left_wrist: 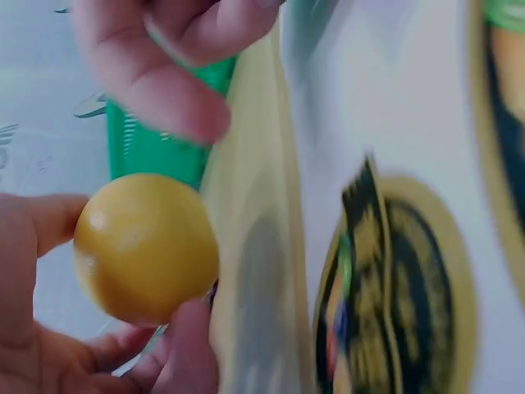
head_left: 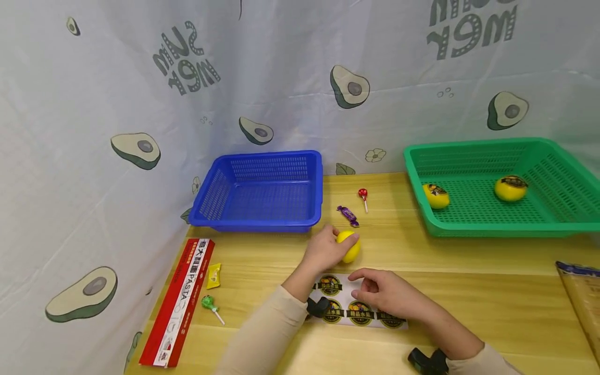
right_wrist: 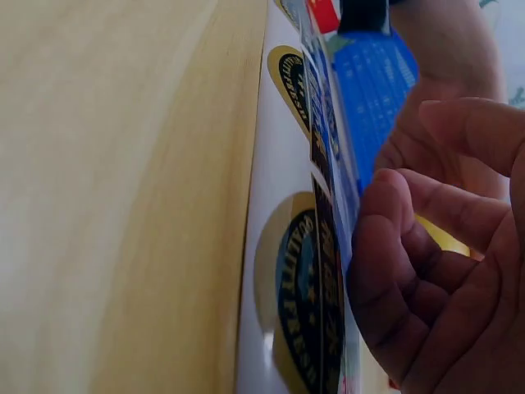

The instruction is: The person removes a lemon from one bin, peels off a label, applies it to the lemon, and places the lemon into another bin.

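Note:
My left hand (head_left: 325, 249) grips a yellow lemon (head_left: 348, 247) between thumb and fingers, above the wooden table behind the sticker sheet. In the left wrist view the lemon (left_wrist: 146, 248) shows a plain side with no label. My right hand (head_left: 391, 292) hovers over the right part of the white sticker sheet (head_left: 344, 291), thumb and forefinger apart, the other fingers loosely bent; nothing shows between them. Round black-and-gold labels (right_wrist: 299, 287) are on the sheet, with a bare white patch in its upper row. Part of the sheet is hidden by my left wrist and right hand.
A blue basket (head_left: 262, 227) stands at the back left. The green basket (head_left: 497, 229) at the back right holds two labelled lemons (head_left: 511, 188). Nearby lie a purple candy (head_left: 348, 214), lollipops (head_left: 208, 302), a yellow candy (head_left: 213, 276), a pasta box (head_left: 180, 297) and a packet (head_left: 581, 302).

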A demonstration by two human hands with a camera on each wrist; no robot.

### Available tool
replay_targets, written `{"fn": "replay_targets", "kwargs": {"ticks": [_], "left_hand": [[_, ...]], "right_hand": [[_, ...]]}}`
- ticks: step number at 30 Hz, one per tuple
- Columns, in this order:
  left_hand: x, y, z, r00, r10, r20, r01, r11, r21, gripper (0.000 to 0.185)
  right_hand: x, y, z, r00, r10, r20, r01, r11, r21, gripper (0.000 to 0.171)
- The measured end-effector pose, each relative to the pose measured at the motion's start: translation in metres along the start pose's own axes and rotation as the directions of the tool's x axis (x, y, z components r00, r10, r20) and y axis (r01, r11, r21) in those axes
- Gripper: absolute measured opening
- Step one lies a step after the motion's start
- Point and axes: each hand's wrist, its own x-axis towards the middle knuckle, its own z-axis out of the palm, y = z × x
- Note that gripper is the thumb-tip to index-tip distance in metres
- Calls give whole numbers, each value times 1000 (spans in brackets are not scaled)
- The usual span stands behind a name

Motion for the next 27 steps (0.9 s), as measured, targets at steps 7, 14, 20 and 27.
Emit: {"fn": "replay_targets", "kwargs": {"ticks": [7, 14, 20, 27], "left_hand": [[6, 1, 13, 999, -48, -8, 49, 996, 73, 61], [-25, -24, -19, 986, 66, 151, -82, 991, 103, 46], [-42, -38, -35, 915, 106, 390, -187, 967, 175, 45], [-43, -40, -23, 918, 117, 378, -210, 954, 213, 56]], "right_hand": [[10, 2, 4, 998, -34, 49, 34, 999, 0, 34], [11, 7, -1, 999, 5, 50, -3, 999, -42, 34], [13, -3, -7, 997, 64, 46, -58, 991, -124, 35], [26, -5, 5, 998, 65, 22, -62, 991, -117, 39]]}}
